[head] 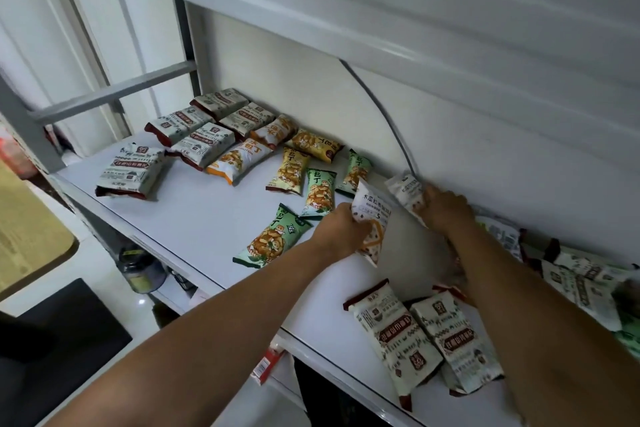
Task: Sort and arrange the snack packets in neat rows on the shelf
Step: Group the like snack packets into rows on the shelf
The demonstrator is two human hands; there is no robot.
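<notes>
On the white shelf (194, 218), several white-and-maroon packets (202, 146) lie in rows at the far left. Orange packets (239, 158), yellow packets (289, 170) and green packets (318, 192) lie loosely toward the middle. My left hand (341, 230) grips a white packet with brown print (372, 215), tilted up on its edge. My right hand (446, 210) is closed on another white packet (407, 191) by the back wall. Two white-and-maroon packets (394, 333) lie at the front under my right forearm. More packets (581, 281) are piled at the right.
The upper shelf (415, 10) hangs low over the work area. A grey cable (388, 114) runs down the back wall. Below the shelf's front edge sit a dark jar (142, 270) and a red-and-white box (266, 364). A wooden surface (31, 229) is at the left.
</notes>
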